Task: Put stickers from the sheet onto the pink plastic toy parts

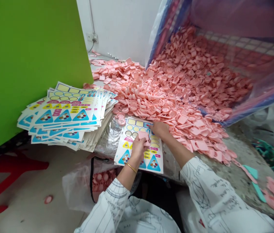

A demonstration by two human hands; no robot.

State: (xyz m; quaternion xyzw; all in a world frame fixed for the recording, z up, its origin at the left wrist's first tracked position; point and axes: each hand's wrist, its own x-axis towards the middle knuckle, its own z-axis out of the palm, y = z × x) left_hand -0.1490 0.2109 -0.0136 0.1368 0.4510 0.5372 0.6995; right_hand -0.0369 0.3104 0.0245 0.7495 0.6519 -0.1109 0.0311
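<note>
Our left hand (pixel 140 147) pinching square pink piece (pixel 143 135), right (pixel 160 128) on sticker sheet (pixel 140 145), grip unclear, pink pile (pixel 149 97) upper centre.

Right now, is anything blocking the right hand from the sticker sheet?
Nothing visible is: the right hand is at the upper right of the sticker sheet. The left hand, holding a pink piece, is beside it.

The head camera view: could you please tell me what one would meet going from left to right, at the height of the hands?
Green panel, stack of printed sheets, left hand holding a pink piece, right hand, heaped pink pieces, green tangle.
</note>
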